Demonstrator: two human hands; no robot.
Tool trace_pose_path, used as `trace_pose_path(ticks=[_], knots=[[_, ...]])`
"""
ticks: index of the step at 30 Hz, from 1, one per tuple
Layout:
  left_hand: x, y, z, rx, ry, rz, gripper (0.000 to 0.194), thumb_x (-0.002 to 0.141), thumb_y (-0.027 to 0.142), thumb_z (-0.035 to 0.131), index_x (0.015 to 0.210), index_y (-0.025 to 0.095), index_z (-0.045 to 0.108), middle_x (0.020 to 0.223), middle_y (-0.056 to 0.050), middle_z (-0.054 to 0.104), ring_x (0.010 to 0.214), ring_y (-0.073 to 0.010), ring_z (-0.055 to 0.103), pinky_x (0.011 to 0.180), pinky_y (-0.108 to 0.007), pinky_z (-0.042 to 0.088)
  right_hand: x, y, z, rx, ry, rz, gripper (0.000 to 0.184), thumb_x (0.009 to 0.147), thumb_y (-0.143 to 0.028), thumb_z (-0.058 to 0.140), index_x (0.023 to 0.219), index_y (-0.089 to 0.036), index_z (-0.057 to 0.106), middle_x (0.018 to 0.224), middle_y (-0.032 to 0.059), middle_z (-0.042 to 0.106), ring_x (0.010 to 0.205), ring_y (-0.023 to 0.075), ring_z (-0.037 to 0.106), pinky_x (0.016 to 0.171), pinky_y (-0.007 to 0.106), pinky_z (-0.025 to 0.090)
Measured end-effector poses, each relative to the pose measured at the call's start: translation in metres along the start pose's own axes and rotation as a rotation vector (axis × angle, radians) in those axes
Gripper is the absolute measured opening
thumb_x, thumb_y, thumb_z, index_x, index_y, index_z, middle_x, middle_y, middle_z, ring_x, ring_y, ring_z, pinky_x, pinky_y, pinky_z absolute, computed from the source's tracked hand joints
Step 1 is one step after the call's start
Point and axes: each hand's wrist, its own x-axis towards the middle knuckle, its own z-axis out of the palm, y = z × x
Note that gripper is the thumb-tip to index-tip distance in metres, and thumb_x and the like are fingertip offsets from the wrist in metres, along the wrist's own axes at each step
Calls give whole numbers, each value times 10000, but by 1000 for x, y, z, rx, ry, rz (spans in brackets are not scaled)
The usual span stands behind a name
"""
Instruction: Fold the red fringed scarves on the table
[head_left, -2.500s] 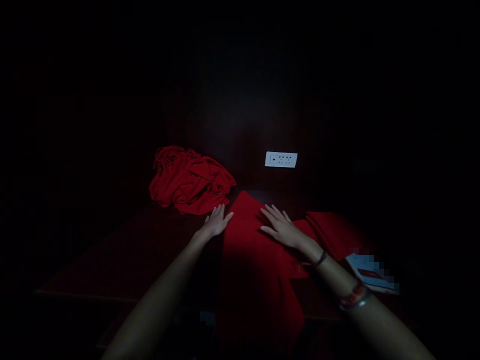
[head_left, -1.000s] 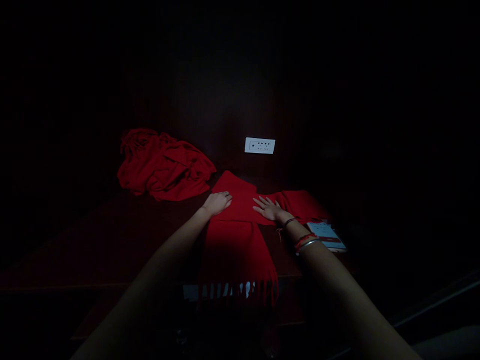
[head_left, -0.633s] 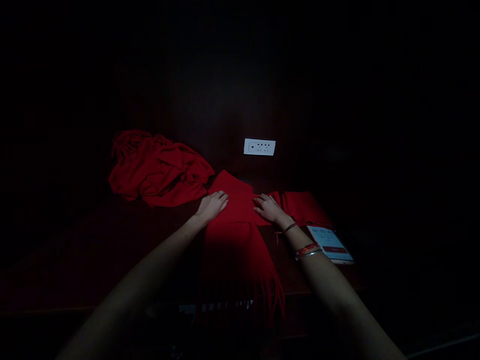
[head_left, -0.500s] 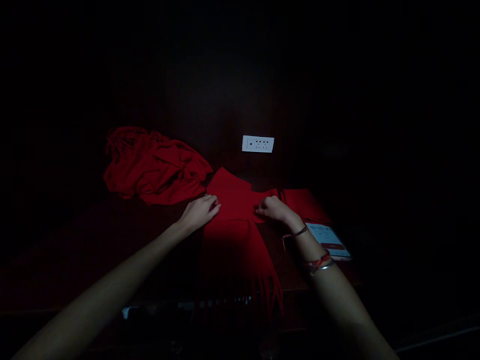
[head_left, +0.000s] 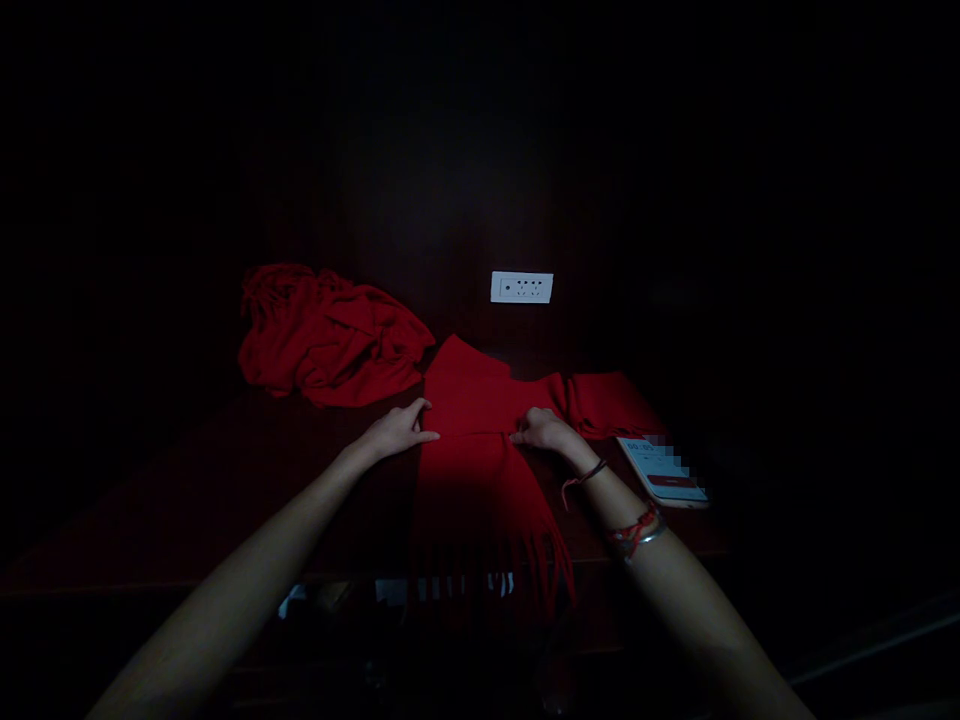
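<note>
A red fringed scarf [head_left: 472, 405] lies partly folded on the dark table, its fringed end hanging over the front edge. At its left edge is my left hand [head_left: 396, 428], thumb on the fold and fingers at the side, gripping the cloth. My right hand [head_left: 546, 430] is curled at the right side of the same fold, pinching it; some of its fingertips are hidden. Right of that hand lies a folded red scarf [head_left: 611, 398].
A crumpled heap of red fringed cloth [head_left: 337, 340] sits at the back left. A lit phone [head_left: 664, 475] lies by my right forearm. A white wall socket [head_left: 522, 288] is behind the table [head_left: 300, 500]. Dim objects show below the front edge.
My left hand has shifted slightly down along the scarf's edge, its thumb now on the fold. My right hand has moved slightly nearer the fold's corner. The view has shifted a little.
</note>
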Motion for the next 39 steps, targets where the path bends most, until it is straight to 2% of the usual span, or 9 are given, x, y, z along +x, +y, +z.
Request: trace_pose_path(ticks=[4,9,13,19,29,36,39], knots=[[4,0,6,-90,45,-11,558,649,391,530,1126,156,364,659,22,546,613,-124,526,565,-194,383,1,-1,2,36,11,-11,216,653,-230,538,805,-107,629,773,70,626,656,111,553,459,152,334],[4,3,5,-88,26,-66,532,655,303,522,1138,124,387,675,8,561,622,-118,530,577,-181,384,3,3,1,57,-39,-27,192,657,-184,510,780,-99,630,734,55,626,602,82,540,439,135,319],[3,3,4,-46,13,-61,532,668,327,507,1152,144,384,683,5,570,622,-123,535,570,-184,384,4,3,2,29,-39,-32,224,682,-262,508,791,-105,625,742,59,624,611,86,539,435,138,311],[1,8,3,-5,-2,-90,487,690,306,484,1147,168,389,709,4,580,649,-125,540,597,-189,388,2,-2,3,-41,-32,-34,203,660,-187,507,807,-105,619,772,72,621,647,106,549,431,151,296],[-1,12,0,38,-9,-102,464,699,313,471,1140,191,399,735,1,586,671,-136,545,590,-202,391,-3,-3,-1,-3,-29,-47,209,699,-273,505,766,-116,625,727,63,629,605,92,539,444,149,319],[0,12,1,37,-14,-102,462,700,319,459,1139,188,401,736,-1,588,674,-138,547,586,-205,387,2,-5,5,-59,-14,-86,209,666,-176,489,812,-114,624,755,66,629,643,107,551,450,159,317],[-2,13,-1,61,-18,-119,462,697,315,449,1142,201,399,755,-3,588,694,-147,544,573,-211,385,0,-4,4,-102,-14,-92,232,672,-198,476,833,-113,621,781,73,626,658,116,555,449,164,313]])
